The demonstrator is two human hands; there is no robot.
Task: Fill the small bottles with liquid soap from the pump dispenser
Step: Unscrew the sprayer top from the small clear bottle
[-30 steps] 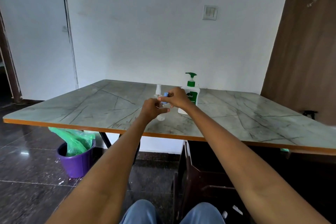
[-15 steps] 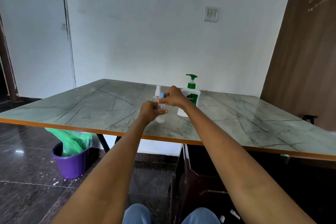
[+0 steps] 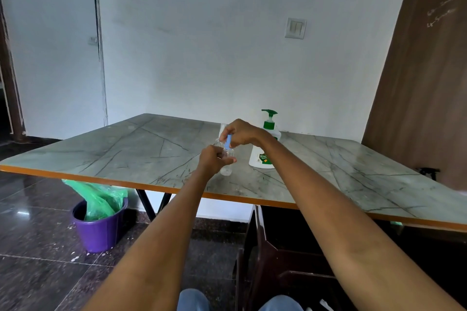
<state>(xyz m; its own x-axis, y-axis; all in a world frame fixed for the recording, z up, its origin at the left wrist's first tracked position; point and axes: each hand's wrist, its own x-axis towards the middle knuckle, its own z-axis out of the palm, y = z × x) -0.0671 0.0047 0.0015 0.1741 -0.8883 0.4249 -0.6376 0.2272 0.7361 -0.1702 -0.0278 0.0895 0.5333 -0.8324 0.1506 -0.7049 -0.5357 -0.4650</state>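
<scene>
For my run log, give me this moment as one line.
left hand: grips clear small bottle | right hand: pinches blue cap at its top | pump dispenser: upright on table, untouched

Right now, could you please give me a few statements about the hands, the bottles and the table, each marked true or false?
1. The left hand grips the small clear bottle. True.
2. The right hand presses the pump dispenser. False: it pinches the blue cap at the bottle's top.
3. The dispenser stands upright on the table. True.
4. The purple bucket sits on the table. False: it is on the floor.
</scene>
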